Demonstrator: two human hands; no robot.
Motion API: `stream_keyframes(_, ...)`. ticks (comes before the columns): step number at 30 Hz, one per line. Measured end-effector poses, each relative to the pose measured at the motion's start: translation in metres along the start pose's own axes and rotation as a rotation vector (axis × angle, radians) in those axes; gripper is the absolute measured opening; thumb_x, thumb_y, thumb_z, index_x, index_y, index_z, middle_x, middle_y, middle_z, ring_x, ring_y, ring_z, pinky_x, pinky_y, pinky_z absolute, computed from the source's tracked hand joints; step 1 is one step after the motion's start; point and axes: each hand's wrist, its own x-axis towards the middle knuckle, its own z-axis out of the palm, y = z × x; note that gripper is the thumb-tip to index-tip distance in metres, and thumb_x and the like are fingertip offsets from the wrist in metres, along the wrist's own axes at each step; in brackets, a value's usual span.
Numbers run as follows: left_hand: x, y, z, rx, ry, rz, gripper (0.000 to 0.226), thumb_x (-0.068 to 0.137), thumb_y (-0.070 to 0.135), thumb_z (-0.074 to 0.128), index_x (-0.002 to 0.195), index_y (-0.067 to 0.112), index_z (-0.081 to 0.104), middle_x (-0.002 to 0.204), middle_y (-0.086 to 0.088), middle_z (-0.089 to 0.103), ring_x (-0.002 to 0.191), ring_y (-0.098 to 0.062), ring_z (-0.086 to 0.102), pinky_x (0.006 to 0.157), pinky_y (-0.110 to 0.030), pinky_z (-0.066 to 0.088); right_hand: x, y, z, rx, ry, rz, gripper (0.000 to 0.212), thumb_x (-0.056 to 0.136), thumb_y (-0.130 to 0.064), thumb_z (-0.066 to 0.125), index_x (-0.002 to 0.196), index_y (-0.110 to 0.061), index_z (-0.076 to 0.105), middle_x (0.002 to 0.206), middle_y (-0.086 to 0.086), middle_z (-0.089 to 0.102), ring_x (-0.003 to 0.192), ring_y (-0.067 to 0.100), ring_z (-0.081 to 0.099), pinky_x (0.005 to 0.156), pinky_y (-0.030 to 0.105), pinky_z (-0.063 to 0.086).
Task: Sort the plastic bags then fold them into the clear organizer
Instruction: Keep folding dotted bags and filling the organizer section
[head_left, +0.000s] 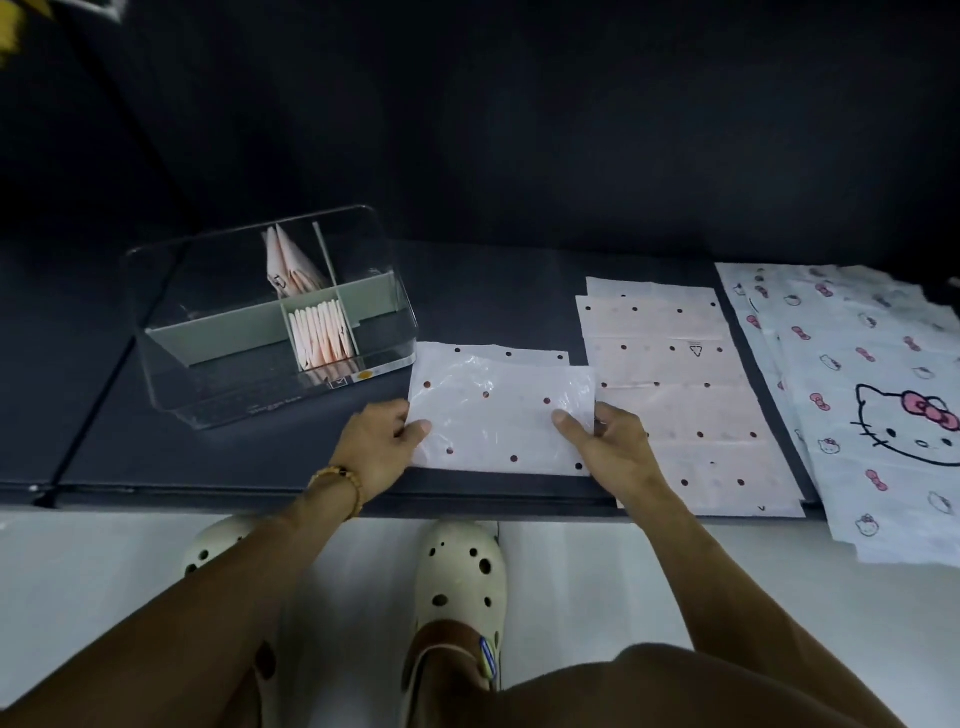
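A pale pink dotted plastic bag (498, 410) lies folded over on the dark table, its near half doubled back. My left hand (379, 441) pinches its left edge with the thumb on top. My right hand (608, 441) pinches its right edge the same way. The clear organizer (208, 395) stands to the left, behind my left hand. Folded pink bags (318, 335) stand upright in its middle front compartment, and a few more (291, 265) lean in the compartment behind.
A stack of flat dotted pink bags (685, 395) lies right of the folded one. Further right, white cat-print bags (872, 395) overhang the table's front edge (208, 499). My feet in cream clogs stand on the white floor below.
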Motion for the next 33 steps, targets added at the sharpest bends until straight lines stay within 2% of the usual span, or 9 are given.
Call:
stream_keyframes(4, 0.013, 0.002, 0.005, 0.113, 0.055, -0.085, 0.029, 0.091, 0.028, 0.058, 0.073, 0.005, 0.054, 0.071, -0.008, 0.061, 0.070, -0.027, 0.059, 0.064, -0.035, 0.050, 0.011, 0.002, 0.008, -0.310, 0.073, 0.033, 0.031, 0.088, -0.032, 0.063, 0.067, -0.014, 0.051, 0.063, -0.002, 0.053, 0.063, 0.017, 0.051, 0.053, 0.022, 0.039)
stream_keyframes(8, 0.014, 0.002, 0.008, 0.223, 0.105, -0.126, 0.042, 0.090, 0.032, 0.059, 0.058, 0.018, 0.037, 0.058, 0.000, 0.045, 0.062, -0.022, 0.048, 0.055, -0.029, 0.037, 0.016, 0.005, 0.014, -0.465, 0.081, 0.060, 0.040, 0.092, -0.025, 0.056, 0.057, -0.014, 0.041, 0.057, 0.001, 0.046, 0.055, 0.013, 0.044, 0.049, 0.022, 0.033)
stream_keyframes(15, 0.010, 0.006, 0.009, 0.561, 0.248, -0.135, 0.037, 0.085, 0.054, 0.058, 0.089, 0.017, 0.053, 0.081, -0.005, 0.064, 0.076, -0.027, 0.062, 0.061, -0.033, 0.046, 0.017, 0.004, 0.023, -0.482, 0.130, 0.109, 0.020, 0.093, -0.029, 0.055, 0.080, -0.014, 0.056, 0.075, 0.002, 0.059, 0.073, 0.022, 0.054, 0.065, 0.026, 0.039)
stream_keyframes(18, 0.003, 0.008, 0.012, 0.567, 0.374, 0.120, 0.027, 0.084, 0.040, 0.065, 0.095, 0.019, 0.053, 0.086, -0.002, 0.063, 0.083, -0.023, 0.060, 0.060, -0.031, 0.045, 0.018, 0.004, 0.024, -0.473, 0.127, 0.122, 0.017, 0.094, -0.029, 0.055, 0.085, -0.014, 0.055, 0.081, 0.004, 0.060, 0.078, 0.024, 0.054, 0.068, 0.028, 0.041)
stream_keyframes(21, -0.005, 0.005, 0.023, 0.592, 0.252, 0.607, 0.024, 0.084, 0.022, 0.068, 0.106, 0.014, 0.066, 0.108, -0.006, 0.069, 0.107, -0.026, 0.062, 0.084, -0.037, 0.052, 0.020, 0.004, 0.023, -0.474, 0.119, 0.124, 0.017, 0.094, -0.029, 0.054, 0.085, -0.014, 0.054, 0.080, 0.004, 0.059, 0.079, 0.024, 0.055, 0.067, 0.028, 0.041)
stream_keyframes(23, -0.006, -0.002, 0.032, 0.623, 0.071, 0.668, 0.035, 0.093, 0.024, 0.057, 0.126, 0.013, 0.059, 0.135, -0.004, 0.055, 0.130, -0.022, 0.046, 0.108, -0.038, 0.039, 0.021, 0.004, 0.023, -0.494, 0.113, 0.110, 0.019, 0.095, -0.028, 0.054, 0.083, -0.014, 0.051, 0.079, 0.004, 0.059, 0.081, 0.026, 0.058, 0.067, 0.028, 0.041)
stream_keyframes(25, -0.008, -0.008, 0.036, 0.597, 0.042, 0.634, 0.038, 0.095, 0.023, 0.055, 0.131, 0.011, 0.055, 0.142, -0.003, 0.049, 0.135, -0.020, 0.041, 0.112, -0.037, 0.032, 0.019, 0.000, 0.024, -0.544, 0.128, 0.094, 0.019, 0.095, -0.029, 0.055, 0.084, -0.014, 0.051, 0.082, 0.006, 0.062, 0.081, 0.027, 0.059, 0.067, 0.029, 0.043)
stream_keyframes(30, -0.009, -0.011, 0.041, 0.556, 0.160, 0.667, 0.037, 0.082, 0.016, 0.072, 0.118, 0.007, 0.066, 0.128, -0.006, 0.062, 0.121, -0.025, 0.055, 0.101, -0.044, 0.042, -0.004, -0.014, 0.049, -0.749, 0.401, -0.288, 0.027, 0.084, -0.021, 0.068, 0.107, -0.011, 0.058, 0.104, 0.008, 0.061, 0.096, 0.031, 0.057, 0.076, 0.039, 0.047)
stream_keyframes(33, -0.008, -0.014, 0.042, 0.559, 0.139, 0.667, 0.041, 0.084, 0.013, 0.070, 0.123, 0.006, 0.062, 0.130, -0.008, 0.060, 0.124, -0.026, 0.053, 0.104, -0.044, 0.037, -0.019, -0.011, 0.088, -0.720, 0.145, -0.562, 0.037, 0.085, -0.011, 0.065, 0.121, -0.003, 0.058, 0.132, 0.017, 0.055, 0.125, 0.034, 0.050, 0.104, 0.042, 0.043)
